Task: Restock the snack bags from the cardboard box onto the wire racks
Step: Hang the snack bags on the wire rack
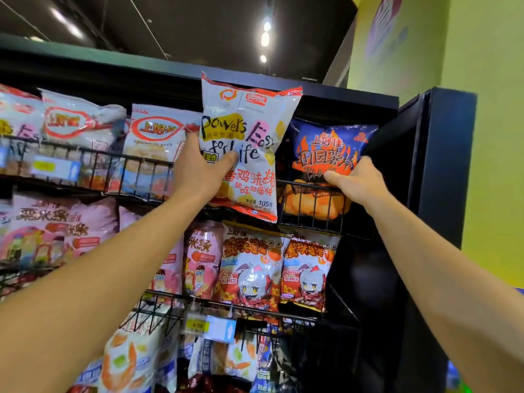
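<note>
I see the left hand [202, 168] raised, gripping the white snack bag [243, 143] at its 7 o'clock edge. Right hand [355, 181], arm extended, pinches the blue chip bag [331, 148] at its 5 o'clock corner above the top wire rack [309, 199].

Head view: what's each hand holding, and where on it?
Left hand grips the white "Powers Easy for Life" bag at its lower-left edge, thumb across the front. Right hand holds the blue chip bag at its lower-right part.

Shop: stocked wire racks [147, 165], price tags [208, 327].
</note>
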